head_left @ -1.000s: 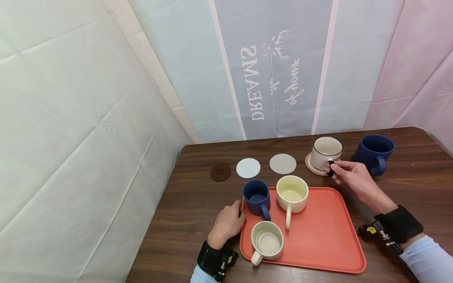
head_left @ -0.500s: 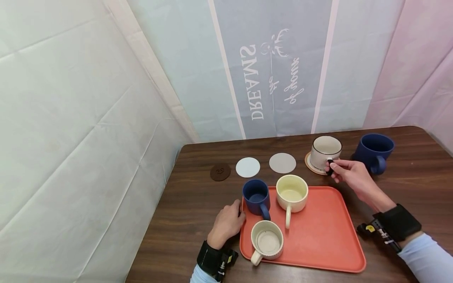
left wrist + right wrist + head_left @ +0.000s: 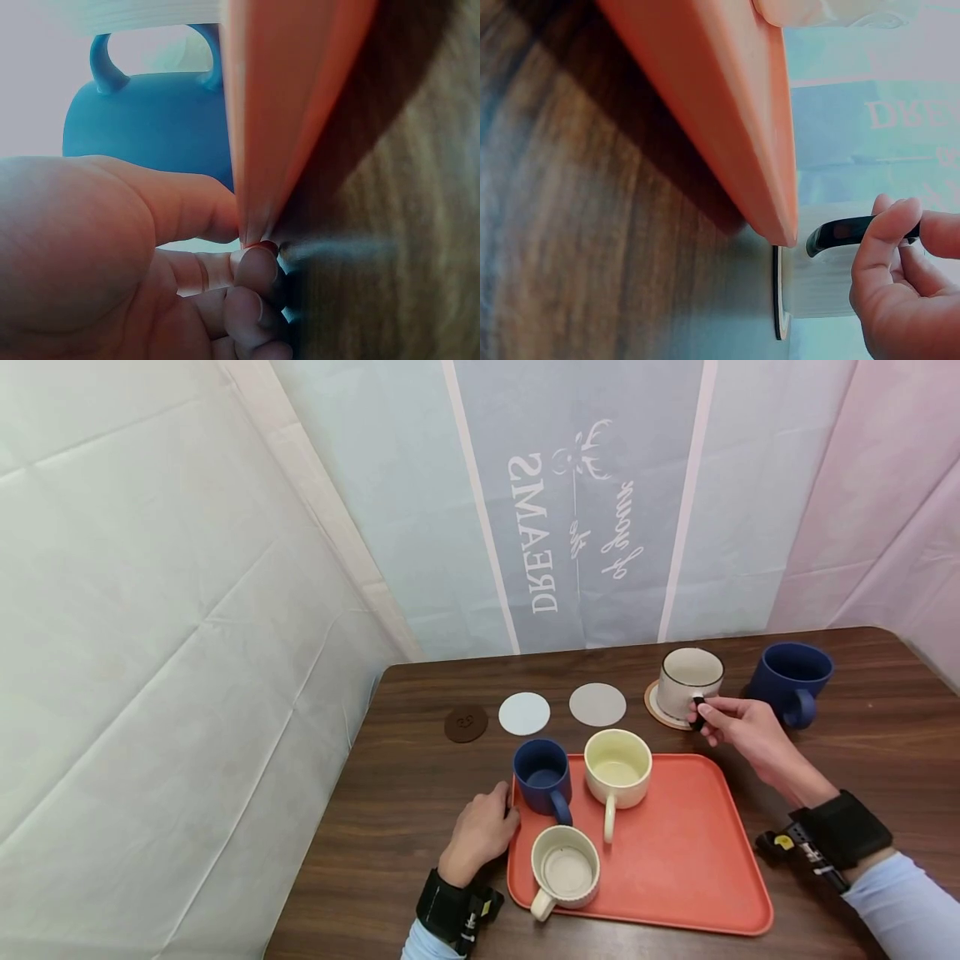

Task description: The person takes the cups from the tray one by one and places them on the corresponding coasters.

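My right hand [image 3: 746,735] pinches the black handle [image 3: 840,234] of a white mug [image 3: 678,697] with a dark rim. This mug stands upright on a round coaster [image 3: 651,706] at the back right. My left hand [image 3: 480,828] grips the left edge of a red-orange tray [image 3: 675,852]; in the left wrist view the thumb lies over the rim and the fingertips curl under it. On the tray are a small navy mug [image 3: 534,785] beside that hand, a pale yellow mug [image 3: 618,785], and a cream mug [image 3: 566,868] at the front left corner.
A larger navy mug [image 3: 787,685] stands just right of the white mug, close to my right hand. Along the back lie a dark brown coaster [image 3: 466,724], a white coaster [image 3: 524,714] and a grey coaster [image 3: 597,705]. A curtain [image 3: 420,485] hangs behind the table.
Both hands keep their holds, and the mugs and tray stay in place. Only a very slight shift of the head view shows.
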`<state>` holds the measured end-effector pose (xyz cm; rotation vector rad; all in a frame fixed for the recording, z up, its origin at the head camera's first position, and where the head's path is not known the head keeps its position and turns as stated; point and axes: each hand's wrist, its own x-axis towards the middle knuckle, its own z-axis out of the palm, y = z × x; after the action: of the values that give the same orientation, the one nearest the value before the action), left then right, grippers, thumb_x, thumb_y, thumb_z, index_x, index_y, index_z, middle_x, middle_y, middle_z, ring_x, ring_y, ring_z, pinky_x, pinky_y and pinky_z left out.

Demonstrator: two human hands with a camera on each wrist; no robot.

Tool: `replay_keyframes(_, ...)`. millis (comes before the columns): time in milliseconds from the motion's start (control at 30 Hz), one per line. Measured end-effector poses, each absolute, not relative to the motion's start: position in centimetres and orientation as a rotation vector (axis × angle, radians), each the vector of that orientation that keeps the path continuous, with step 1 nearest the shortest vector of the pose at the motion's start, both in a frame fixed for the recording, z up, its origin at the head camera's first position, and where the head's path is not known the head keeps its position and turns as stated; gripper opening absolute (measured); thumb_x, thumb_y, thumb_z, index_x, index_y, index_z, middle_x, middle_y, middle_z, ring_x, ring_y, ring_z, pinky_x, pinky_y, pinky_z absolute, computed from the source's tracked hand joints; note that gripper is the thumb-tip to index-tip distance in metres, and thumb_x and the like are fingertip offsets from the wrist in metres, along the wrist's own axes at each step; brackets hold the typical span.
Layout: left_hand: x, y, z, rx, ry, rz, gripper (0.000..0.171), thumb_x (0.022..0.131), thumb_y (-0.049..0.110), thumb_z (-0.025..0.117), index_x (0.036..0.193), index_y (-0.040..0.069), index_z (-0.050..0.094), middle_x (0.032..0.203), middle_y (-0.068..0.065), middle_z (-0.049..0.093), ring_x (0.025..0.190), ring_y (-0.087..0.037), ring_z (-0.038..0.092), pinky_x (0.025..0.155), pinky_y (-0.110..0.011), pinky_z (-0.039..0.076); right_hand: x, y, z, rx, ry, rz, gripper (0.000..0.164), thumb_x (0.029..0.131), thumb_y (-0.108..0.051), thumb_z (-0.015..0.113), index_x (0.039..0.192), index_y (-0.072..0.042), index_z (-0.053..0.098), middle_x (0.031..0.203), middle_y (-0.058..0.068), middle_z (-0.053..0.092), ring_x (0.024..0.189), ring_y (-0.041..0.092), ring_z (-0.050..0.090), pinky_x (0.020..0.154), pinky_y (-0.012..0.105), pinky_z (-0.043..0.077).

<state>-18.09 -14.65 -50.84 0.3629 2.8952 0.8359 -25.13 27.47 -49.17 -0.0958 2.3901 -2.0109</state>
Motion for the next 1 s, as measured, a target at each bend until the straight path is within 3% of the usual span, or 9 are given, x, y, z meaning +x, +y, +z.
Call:
replay_keyframes(333, -18.0, -14.6, -50.8, 0.368, 2.897, 0.824, 0.006, 0.102, 0.012, 0.062, 0.101, 0.008, 0.057, 0.067, -0.001, 0.048, 0.055, -0.015, 0.051, 0.054, -0.031, 0.039, -24.9, 27.7, -49.1, -0.141, 2.369, -2.025, 0.034, 0.109, -0.017, 0.06, 0.13, 0.01, 0.063, 0.097, -0.007, 0.074, 0.076, 0.011, 0.06, 0.067, 0.022, 0.055)
replay_keyframes(567, -18.1, -14.6, -50.8, 0.36, 2.894, 0.828, 0.006, 0.101, 0.011, 0.062, 0.099, 0.009, 0.056, 0.067, 0.0, 0.047, 0.055, -0.015, 0.051, 0.054, -0.031, 0.039, -24.7, 27.3, -48.8, -0.071, 2.488, -1.916, 0.049, 0.111, -0.022, 0.056, 0.138, 0.018, 0.052, 0.094, -0.008, 0.071, 0.077, 0.008, 0.062, 0.069, 0.023, 0.056)
replay_keyframes(667, -18.1, -14.7, -50.9, 0.375, 2.894, 0.84, 0.006, 0.101, 0.011, 0.061, 0.1, 0.008, 0.056, 0.067, 0.001, 0.047, 0.055, -0.015, 0.051, 0.053, -0.031, 0.039, -23.9, 26.9, -48.5, 0.027, 2.617, -1.904, 0.049, 0.111, -0.025, 0.056, 0.138, 0.015, 0.054, 0.089, -0.011, 0.069, 0.076, 0.007, 0.062, 0.067, 0.022, 0.055)
replay_keyframes(867, -18.1, -14.7, -50.9, 0.397, 2.906, 0.834, 0.006, 0.1, 0.011, 0.06, 0.099, 0.008, 0.055, 0.067, 0.001, 0.046, 0.055, -0.014, 0.049, 0.054, -0.033, 0.04, -21.1, 25.8, -47.2, 0.12, 2.691, -2.117, 0.018, 0.109, -0.019, 0.061, 0.116, -0.007, 0.071, 0.087, -0.018, 0.07, 0.069, 0.007, 0.063, 0.062, 0.018, 0.053)
replay_keyframes(1000, -18.2, -14.9, -51.3, 0.408, 2.912, 0.848, 0.006, 0.101, 0.013, 0.06, 0.1, 0.008, 0.056, 0.068, 0.0, 0.047, 0.055, -0.016, 0.05, 0.054, -0.034, 0.04, -18.9, 23.8, -46.5, -0.007, 2.65, -2.041, 0.021, 0.107, -0.017, 0.064, 0.11, 0.002, 0.072, 0.083, -0.009, 0.071, 0.065, 0.011, 0.063, 0.057, 0.022, 0.052)
